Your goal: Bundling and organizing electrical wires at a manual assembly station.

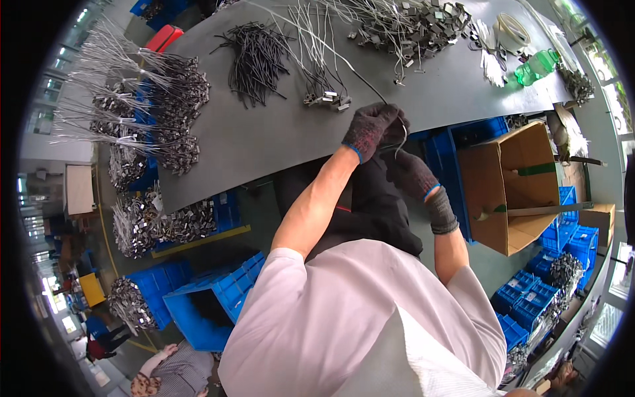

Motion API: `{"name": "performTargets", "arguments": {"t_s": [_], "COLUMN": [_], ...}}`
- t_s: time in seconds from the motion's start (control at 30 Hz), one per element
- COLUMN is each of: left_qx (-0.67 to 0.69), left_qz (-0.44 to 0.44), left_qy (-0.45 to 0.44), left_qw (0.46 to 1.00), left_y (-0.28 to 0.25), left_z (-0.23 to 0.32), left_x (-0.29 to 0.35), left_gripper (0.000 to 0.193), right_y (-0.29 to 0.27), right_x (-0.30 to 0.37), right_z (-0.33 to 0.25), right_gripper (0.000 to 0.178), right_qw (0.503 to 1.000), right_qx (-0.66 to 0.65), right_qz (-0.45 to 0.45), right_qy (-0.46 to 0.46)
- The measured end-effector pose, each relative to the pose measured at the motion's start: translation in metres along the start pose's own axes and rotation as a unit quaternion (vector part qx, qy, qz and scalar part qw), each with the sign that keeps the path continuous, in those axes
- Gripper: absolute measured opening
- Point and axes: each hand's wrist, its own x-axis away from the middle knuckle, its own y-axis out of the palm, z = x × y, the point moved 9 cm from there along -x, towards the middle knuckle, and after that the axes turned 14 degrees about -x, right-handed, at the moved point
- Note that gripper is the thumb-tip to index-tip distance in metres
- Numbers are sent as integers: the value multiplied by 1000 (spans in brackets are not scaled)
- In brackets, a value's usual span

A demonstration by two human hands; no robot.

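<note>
My left hand [376, 130], in a dark knitted glove with a blue cuff, is closed on a thin wire [360, 77] over the table's near edge. The wire comes down from the far side of the grey table [264, 139], pale at first and darker close to the glove. Past my left fingers it bends in a pale loop to my right hand [413, 176], gloved alike and closed at the loop's lower end. Its fingertips are partly hidden. Beyond my hands lie several pale wires with small metal pieces [329, 99] at their ends. Left of them is a pile of short black tubes [258, 63].
Bundles of wires with metal ends [178, 119] crowd the table's left edge. A heap of metal parts [423, 30] and a green bottle [536, 67] lie far right. An open cardboard box [489, 192] stands right; blue crates [211, 298] stand left. Another person [178, 374] is behind left.
</note>
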Motion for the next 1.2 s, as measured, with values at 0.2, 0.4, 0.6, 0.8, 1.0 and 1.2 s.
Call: {"name": "performTargets", "arguments": {"t_s": [0.2,0.4,0.6,0.8,1.0,1.2], "left_qx": [36,19,-102,-140,-167,-260], "left_qz": [0,90,91,95,45,165], "left_qy": [74,101,138,126,79,190], "left_qw": [997,991,981,978,982,932], "left_y": [-15,-41,-29,-21,-7,-18], "left_z": [10,25,30,14,0,18], "left_x": [14,21,37,65,85,70], "left_gripper": [25,27,26,26,31,22], "right_y": [-23,-33,-43,-30,-21,-29], "right_x": [13,32,-8,-10,-27,-50], "right_z": [-13,-5,-43,-41,-53,-39], "right_gripper": [30,33,35,68,66,51], "right_qw": [808,830,974,968,984,956], "right_qx": [-498,-404,-208,-227,-147,-233], "right_qz": [54,83,94,102,84,164], "right_qy": [311,376,8,-37,-51,-65]}}
